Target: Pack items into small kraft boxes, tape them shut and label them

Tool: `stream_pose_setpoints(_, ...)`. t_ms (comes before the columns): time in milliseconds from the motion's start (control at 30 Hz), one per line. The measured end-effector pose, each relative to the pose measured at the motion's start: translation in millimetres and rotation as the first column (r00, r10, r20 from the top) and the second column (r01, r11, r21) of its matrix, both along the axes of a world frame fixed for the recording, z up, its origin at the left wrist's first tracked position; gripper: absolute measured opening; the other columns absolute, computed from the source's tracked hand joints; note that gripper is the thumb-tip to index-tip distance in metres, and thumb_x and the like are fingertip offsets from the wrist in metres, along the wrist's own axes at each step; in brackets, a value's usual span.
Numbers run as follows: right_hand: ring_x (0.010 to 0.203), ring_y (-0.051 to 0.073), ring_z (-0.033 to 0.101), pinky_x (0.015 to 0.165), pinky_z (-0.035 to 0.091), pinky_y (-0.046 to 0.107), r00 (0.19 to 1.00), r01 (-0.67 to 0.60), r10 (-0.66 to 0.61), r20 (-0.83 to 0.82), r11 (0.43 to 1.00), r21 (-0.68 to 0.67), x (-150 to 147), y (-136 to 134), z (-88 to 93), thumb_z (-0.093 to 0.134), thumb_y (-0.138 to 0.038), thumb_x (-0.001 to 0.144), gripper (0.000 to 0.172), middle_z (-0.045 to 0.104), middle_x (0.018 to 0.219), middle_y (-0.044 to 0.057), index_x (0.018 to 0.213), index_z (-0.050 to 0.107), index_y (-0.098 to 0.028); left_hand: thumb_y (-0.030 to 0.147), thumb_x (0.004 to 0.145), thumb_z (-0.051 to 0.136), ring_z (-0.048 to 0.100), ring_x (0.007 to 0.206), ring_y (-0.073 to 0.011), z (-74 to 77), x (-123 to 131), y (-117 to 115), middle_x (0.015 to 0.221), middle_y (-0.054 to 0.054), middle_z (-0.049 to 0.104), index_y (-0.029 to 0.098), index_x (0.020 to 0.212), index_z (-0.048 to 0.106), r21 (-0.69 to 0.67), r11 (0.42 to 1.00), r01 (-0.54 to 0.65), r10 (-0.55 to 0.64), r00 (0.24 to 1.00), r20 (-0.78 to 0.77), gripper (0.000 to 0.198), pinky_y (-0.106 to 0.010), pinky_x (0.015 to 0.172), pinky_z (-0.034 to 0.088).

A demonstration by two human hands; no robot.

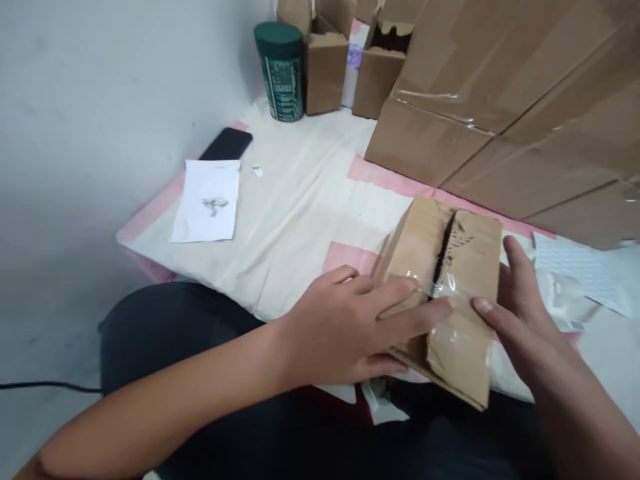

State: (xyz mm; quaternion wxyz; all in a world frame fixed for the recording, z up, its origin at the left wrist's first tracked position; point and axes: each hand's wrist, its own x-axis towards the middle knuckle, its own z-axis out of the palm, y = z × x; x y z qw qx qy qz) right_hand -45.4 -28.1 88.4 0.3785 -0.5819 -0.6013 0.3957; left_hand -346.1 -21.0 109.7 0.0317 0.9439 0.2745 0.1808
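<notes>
A small brown cardboard box (453,267) lies on a cream and pink cloth (295,213) in front of me, its top flaps meeting at a dark gap. A strip of clear tape (447,293) crosses the flaps. My left hand (350,327) rests on the box's near left side, fingers stretched flat along the tape. My right hand (520,313) grips the box's right side, thumb pressing on the tape and fingers behind the box.
A large taped carton (510,100) fills the back right. Two small open boxes (327,63) and a green canister (283,70) stand at the back. A white paper (207,200), a black phone (227,143) and a clear bag (575,293) lie around. A black cable (40,385) runs at left.
</notes>
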Motion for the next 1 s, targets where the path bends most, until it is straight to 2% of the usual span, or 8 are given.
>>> stream_pose_setpoints(167,0.124,0.033,0.066,0.086,0.063,0.037,0.990,0.038,-0.038,0.135,0.999,0.000,-10.7,-12.2,-0.2,0.080,-0.033,0.084,0.102,0.048,0.156,0.016,0.162,0.015,-0.046,0.052,0.104,0.040,0.056,0.108,-0.0198,-0.3,-2.8,3.9,0.167,0.001,0.033,0.030,0.156,0.037,0.032,0.992,0.118,-0.114,0.988,-0.102,0.057,-0.034,0.082,0.047)
stream_pose_setpoints(333,0.121,0.038,0.065,0.090,0.063,0.053,0.964,0.039,-0.040,0.261,0.999,0.008,-24.9,-28.6,7.4,0.075,-0.056,0.082,0.112,0.046,0.154,0.019,0.165,0.002,-0.036,0.051,0.102,0.042,0.054,0.114,-0.0230,-5.4,-2.4,2.4,0.165,0.001,0.037,0.027,0.155,0.038,0.006,0.992,0.129,-0.128,0.988,-0.091,0.059,-0.037,0.083,0.046)
stream_pose_setpoints(500,0.133,0.038,0.057,0.098,0.058,0.058,0.974,0.025,-0.021,0.226,1.000,-0.013,-22.4,-26.9,3.7,0.068,-0.059,0.087,0.107,0.034,0.163,0.019,0.164,-0.003,-0.036,0.055,0.097,0.052,0.055,0.114,-0.0238,-6.6,-1.8,4.4,0.164,0.000,0.038,0.026,0.155,0.038,-0.074,0.989,0.131,-0.136,0.989,-0.066,0.067,-0.038,0.084,0.046)
stream_pose_setpoints(600,0.144,0.038,0.045,0.108,0.049,0.062,0.982,0.077,-0.083,0.171,0.996,0.046,-4.3,-13.2,-7.7,0.063,-0.060,0.089,0.100,0.023,0.169,0.015,0.163,-0.001,-0.039,0.049,0.098,0.054,0.056,0.113,-0.0227,-5.0,-5.3,11.2,0.164,0.002,0.038,0.030,0.152,0.042,-0.142,0.972,0.186,-0.194,0.980,-0.047,0.058,-0.037,0.086,0.047)
stream_pose_setpoints(667,0.148,0.036,0.040,0.113,0.044,0.062,0.987,0.083,-0.090,0.134,0.995,0.058,9.7,-2.5,-16.0,0.059,-0.060,0.092,0.095,0.023,0.170,0.013,0.163,0.000,-0.040,0.042,0.101,0.052,0.057,0.113,-0.0216,-3.6,-9.0,18.4,0.163,0.003,0.040,0.033,0.150,0.044,-0.188,0.953,0.238,-0.246,0.969,-0.021,0.051,-0.037,0.090,0.047)
stream_pose_setpoints(733,0.148,0.035,0.042,0.115,0.042,0.061,0.988,0.055,-0.058,0.142,0.998,0.026,21.0,7.0,-22.2,0.056,-0.060,0.094,0.088,0.030,0.167,0.013,0.164,0.007,-0.037,0.037,0.101,0.051,0.057,0.117,-0.0209,-2.6,-12.9,26.8,0.160,0.001,0.045,0.032,0.149,0.046,-0.246,0.925,0.290,-0.291,0.956,0.029,0.048,-0.038,0.096,0.047)
stream_pose_setpoints(867,0.136,0.038,0.055,0.113,0.047,0.055,0.959,-0.106,0.124,0.253,0.991,-0.082,31.8,19.3,-24.1,0.062,-0.063,0.089,0.079,0.053,0.153,0.016,0.155,0.039,-0.026,0.036,0.093,0.064,0.057,0.123,-0.0219,-7.3,-21.0,41.8,0.151,-0.003,0.053,0.031,0.135,0.059,-0.354,0.873,0.336,-0.278,0.939,0.204,0.043,-0.039,0.105,0.047)
stream_pose_setpoints(1000,0.118,0.037,0.067,0.097,0.058,0.051,0.926,-0.093,0.105,0.363,0.994,-0.050,40.9,23.6,-20.2,0.065,-0.063,0.085,0.067,0.070,0.128,0.015,0.138,0.060,-0.022,0.016,0.090,0.062,0.042,0.141,-0.0260,-26.8,-31.9,53.7,0.157,-0.005,0.032,0.034,0.126,0.066,-0.367,0.900,0.236,-0.088,0.922,0.378,0.041,-0.041,0.113,0.044)
